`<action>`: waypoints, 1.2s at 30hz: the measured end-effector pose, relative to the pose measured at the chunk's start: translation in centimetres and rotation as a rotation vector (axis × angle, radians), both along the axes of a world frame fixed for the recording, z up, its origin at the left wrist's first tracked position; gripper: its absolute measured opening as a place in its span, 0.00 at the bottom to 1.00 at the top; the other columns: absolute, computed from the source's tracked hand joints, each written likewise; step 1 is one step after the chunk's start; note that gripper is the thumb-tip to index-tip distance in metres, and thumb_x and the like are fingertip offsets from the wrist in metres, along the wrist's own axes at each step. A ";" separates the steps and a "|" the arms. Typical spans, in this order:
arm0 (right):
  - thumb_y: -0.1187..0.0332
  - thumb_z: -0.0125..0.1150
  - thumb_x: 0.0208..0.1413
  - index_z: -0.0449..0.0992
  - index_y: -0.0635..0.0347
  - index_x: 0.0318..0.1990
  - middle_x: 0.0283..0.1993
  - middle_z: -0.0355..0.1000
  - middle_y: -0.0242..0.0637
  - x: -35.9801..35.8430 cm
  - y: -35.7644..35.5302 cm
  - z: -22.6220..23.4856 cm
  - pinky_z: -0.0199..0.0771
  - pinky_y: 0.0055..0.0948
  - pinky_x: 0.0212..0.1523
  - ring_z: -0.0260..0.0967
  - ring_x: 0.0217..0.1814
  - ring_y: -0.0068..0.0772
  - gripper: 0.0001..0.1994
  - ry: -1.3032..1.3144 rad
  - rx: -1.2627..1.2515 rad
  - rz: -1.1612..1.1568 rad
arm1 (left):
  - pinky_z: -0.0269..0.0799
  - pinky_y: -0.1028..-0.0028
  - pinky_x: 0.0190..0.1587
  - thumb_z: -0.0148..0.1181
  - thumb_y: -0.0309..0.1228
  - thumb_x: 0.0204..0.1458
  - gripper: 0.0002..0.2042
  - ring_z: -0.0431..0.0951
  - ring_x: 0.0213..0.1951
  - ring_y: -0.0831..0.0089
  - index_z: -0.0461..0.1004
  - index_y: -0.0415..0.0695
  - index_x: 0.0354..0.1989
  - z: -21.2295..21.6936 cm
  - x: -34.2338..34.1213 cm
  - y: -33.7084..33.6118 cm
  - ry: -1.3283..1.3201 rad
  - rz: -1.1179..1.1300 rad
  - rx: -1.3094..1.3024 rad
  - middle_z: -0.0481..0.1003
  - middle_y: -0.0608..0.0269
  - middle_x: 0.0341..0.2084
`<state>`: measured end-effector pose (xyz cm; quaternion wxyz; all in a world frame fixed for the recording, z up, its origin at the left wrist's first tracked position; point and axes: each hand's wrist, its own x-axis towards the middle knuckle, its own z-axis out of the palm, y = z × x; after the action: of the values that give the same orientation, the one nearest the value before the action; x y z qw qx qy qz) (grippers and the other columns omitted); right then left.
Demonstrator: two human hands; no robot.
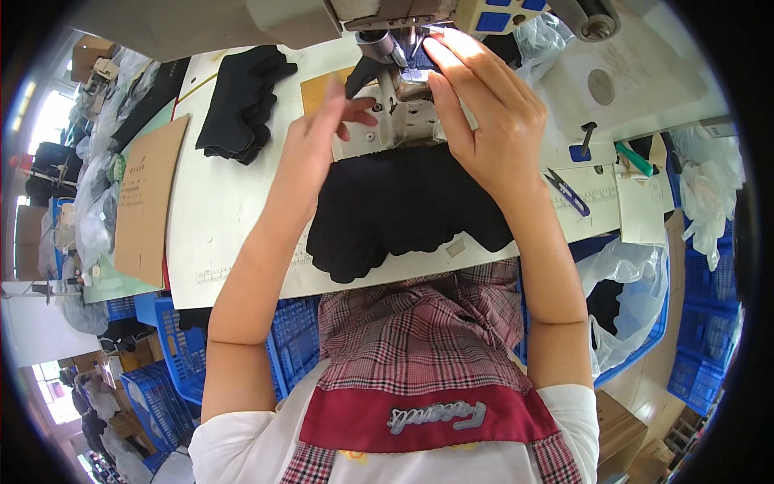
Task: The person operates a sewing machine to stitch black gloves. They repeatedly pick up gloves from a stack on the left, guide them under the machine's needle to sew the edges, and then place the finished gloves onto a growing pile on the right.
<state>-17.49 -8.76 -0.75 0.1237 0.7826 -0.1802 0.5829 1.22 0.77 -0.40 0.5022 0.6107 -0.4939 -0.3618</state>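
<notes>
The white tabletop [242, 202] carries a sewing machine [387, 105] at its far edge, with black fabric [403, 202] spilling from the needle plate over the near edge, so the seam feeds flat. The right hand [484, 113] reaches forward, fingers extended, pressing the cloth by the presser foot. The left hand [322, 129] lies half-curled, pinching the fabric's edge. Small snips [568, 192] rest near the right edge.

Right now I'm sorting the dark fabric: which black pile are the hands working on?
The black fabric draped over the table's near edge, under both hands at the sewing machine. The other black stack lies untouched, far left.
</notes>
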 end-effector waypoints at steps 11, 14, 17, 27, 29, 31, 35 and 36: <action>0.72 0.68 0.52 0.80 0.64 0.45 0.44 0.77 0.41 -4.7 3.0 -0.2 0.76 0.37 0.45 0.75 0.44 0.47 0.13 0.067 0.484 0.074 | 0.72 0.67 0.47 0.55 0.30 0.61 0.14 0.76 0.45 0.68 0.71 0.38 0.52 1.9 6.2 -7.8 0.364 0.426 -0.365 0.76 0.61 0.46; 0.67 0.71 0.50 0.79 0.66 0.46 0.44 0.73 0.40 -6.5 5.5 -0.9 0.74 0.39 0.45 0.71 0.45 0.46 0.17 0.286 0.618 -0.053 | 0.73 0.75 0.44 0.60 0.35 0.60 0.18 0.77 0.40 0.73 0.75 0.34 0.52 2.2 13.3 -7.4 0.117 0.466 -0.435 0.79 0.61 0.42; 0.62 0.73 0.48 0.78 0.68 0.47 0.45 0.69 0.40 -6.4 6.5 -2.1 0.73 0.40 0.46 0.68 0.47 0.46 0.23 0.418 0.638 -0.144 | 0.74 0.71 0.46 0.64 0.41 0.56 0.21 0.79 0.43 0.70 0.79 0.37 0.52 -0.1 23.9 -6.6 -0.477 0.510 -0.091 0.80 0.51 0.44; 0.70 0.71 0.50 0.74 0.63 0.43 0.37 0.72 0.37 -6.0 6.5 -2.8 0.71 0.36 0.38 0.70 0.36 0.38 0.15 0.245 0.775 -0.071 | 0.68 0.61 0.53 0.65 0.43 0.55 0.16 0.74 0.49 0.56 0.82 0.44 0.44 -4.2 19.6 -4.0 -1.114 0.751 -0.294 0.78 0.55 0.43; 0.74 0.70 0.51 0.74 0.63 0.44 0.33 0.72 0.34 -5.6 6.7 -1.3 0.68 0.30 0.35 0.67 0.31 0.30 0.14 0.073 0.997 0.080 | 0.67 0.64 0.53 0.65 0.40 0.56 0.13 0.74 0.48 0.58 0.81 0.44 0.43 -0.4 12.6 -1.1 -0.869 0.494 -0.338 0.78 0.58 0.44; 0.78 0.67 0.52 0.74 0.64 0.45 0.31 0.71 0.31 -5.2 6.4 0.0 0.64 0.22 0.34 0.62 0.30 0.20 0.13 -0.028 1.056 0.254 | 0.67 0.66 0.54 0.65 0.38 0.56 0.12 0.74 0.48 0.62 0.81 0.43 0.42 1.1 6.3 1.4 -0.766 0.156 -0.386 0.78 0.60 0.42; 0.77 0.68 0.52 0.76 0.64 0.45 0.36 0.75 0.34 -3.3 6.0 2.6 0.68 0.22 0.37 0.70 0.33 0.23 0.13 -0.152 1.044 0.446 | 0.69 0.72 0.45 0.64 0.37 0.57 0.12 0.76 0.37 0.65 0.80 0.41 0.40 2.7 -2.0 2.5 -0.508 -0.195 -0.326 0.79 0.61 0.31; 0.76 0.69 0.51 0.76 0.63 0.46 0.40 0.76 0.36 -3.3 5.7 2.8 0.69 0.24 0.39 0.71 0.36 0.26 0.15 -0.070 0.976 0.376 | 0.70 0.74 0.42 0.64 0.36 0.57 0.11 0.76 0.34 0.69 0.80 0.41 0.40 3.0 -2.7 2.1 -0.411 -0.198 -0.251 0.78 0.63 0.29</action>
<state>-20.78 -3.04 2.07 -0.3683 0.7480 -0.2911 0.4692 -1.44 2.88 2.64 0.4251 0.5529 -0.6841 -0.2134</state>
